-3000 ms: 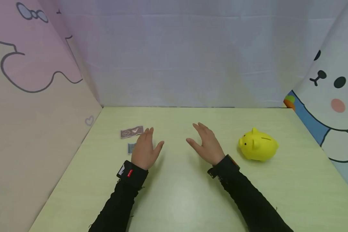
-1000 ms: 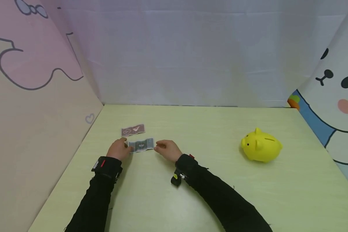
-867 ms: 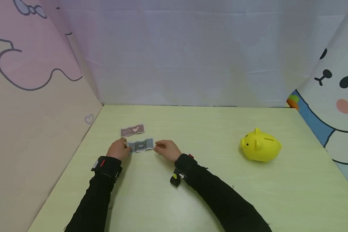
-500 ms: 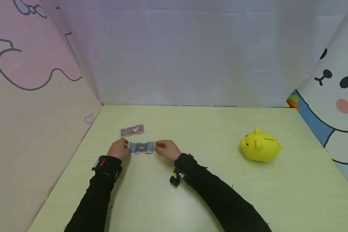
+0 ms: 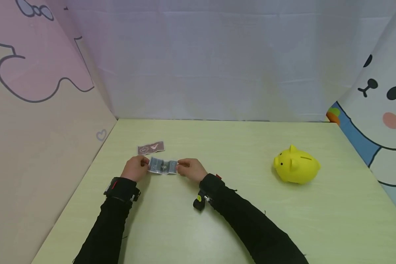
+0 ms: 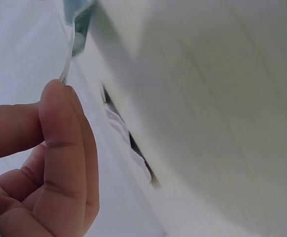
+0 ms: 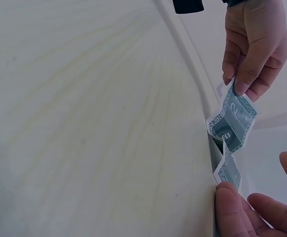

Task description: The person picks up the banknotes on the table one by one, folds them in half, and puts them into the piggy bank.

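Observation:
A small blue-grey banknote (image 5: pixel 163 167), marked with a 2 in the right wrist view, stretches between the two hands, creased and bent at its middle. My left hand (image 5: pixel 135 168) pinches its left end between thumb and fingers; in the left wrist view the note's edge rises from the fingertips (image 6: pixel 59 94). At the other end, the fingertips of my right hand (image 5: pixel 192 169) hold the note's right edge. The left end is raised off the table in the right wrist view. Behind the left hand lies a brownish-pink banknote (image 5: pixel 150 148), flat but wavy.
A yellow piggy bank (image 5: pixel 297 165) with a slot on its back stands on the right side of the pale table (image 5: pixel 231 139). A white curtain (image 5: pixel 217 66) hangs behind the table, and printed cartoon cloths flank both sides.
Both hands have come down from above the table to the ends of the blue-grey banknote. Its left end has risen, and the note has bent at the middle. The piggy bank stays put.

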The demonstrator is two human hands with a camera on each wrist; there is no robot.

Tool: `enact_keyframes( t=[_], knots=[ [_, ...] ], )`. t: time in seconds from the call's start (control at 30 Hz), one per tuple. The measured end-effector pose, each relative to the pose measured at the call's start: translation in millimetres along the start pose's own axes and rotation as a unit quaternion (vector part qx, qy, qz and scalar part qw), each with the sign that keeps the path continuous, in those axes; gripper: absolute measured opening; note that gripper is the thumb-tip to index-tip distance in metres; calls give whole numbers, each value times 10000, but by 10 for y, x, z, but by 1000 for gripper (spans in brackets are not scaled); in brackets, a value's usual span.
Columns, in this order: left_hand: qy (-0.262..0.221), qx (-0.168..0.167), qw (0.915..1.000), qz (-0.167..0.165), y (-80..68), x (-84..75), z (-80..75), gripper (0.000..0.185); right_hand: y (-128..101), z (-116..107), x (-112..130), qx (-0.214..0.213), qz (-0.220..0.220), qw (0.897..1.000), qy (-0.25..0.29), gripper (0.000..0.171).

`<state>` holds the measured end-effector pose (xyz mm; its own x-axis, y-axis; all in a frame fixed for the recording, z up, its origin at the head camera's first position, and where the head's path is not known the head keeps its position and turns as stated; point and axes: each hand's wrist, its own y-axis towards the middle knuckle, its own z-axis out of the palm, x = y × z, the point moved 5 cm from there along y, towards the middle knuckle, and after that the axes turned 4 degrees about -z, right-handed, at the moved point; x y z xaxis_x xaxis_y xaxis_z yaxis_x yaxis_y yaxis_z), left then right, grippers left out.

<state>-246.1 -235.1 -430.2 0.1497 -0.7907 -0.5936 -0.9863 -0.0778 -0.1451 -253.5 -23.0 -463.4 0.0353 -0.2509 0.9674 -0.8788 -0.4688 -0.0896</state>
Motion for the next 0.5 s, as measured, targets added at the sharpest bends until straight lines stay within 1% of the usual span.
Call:
enact_keyframes(
  t=[0.17,0.3,0.5],
  knots=[
    [-416,52,9989,197,-57,-56,-22,19,1,-10,-2,-53,41,9999,157,42],
    [-700,95,9970,318,-103,-106,-37,21,2,-21,6,-184,102,9996,191,42],
    [-1166,175,9926,302,-174,-192,-58,22,25,-34,-34,-349,372,9978,433,44]
  ],
)
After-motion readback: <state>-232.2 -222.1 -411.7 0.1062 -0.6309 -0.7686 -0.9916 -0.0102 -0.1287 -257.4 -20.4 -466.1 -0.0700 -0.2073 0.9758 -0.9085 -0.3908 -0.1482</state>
